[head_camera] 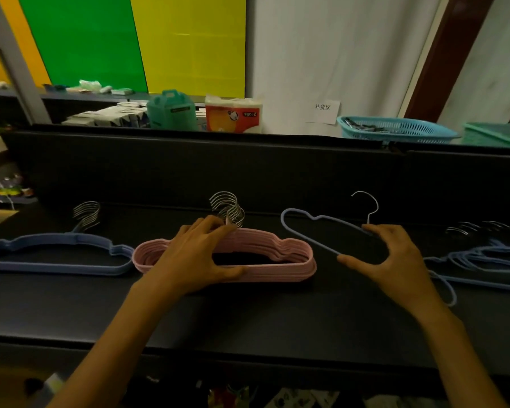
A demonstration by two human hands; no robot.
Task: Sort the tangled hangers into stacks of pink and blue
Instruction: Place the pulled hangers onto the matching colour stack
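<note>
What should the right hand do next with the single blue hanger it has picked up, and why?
Probably carry it left, past the pink stack, onto the blue stack. The right hand pinches one blue hanger lifted clear of the loose blue pile, while the left hand rests on the pink stack. The neat blue stack lies at the far left.

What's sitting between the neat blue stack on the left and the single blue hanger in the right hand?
In the head view, the pink stack lies between the blue stack and the single blue hanger, with the left hand resting on it.
</note>
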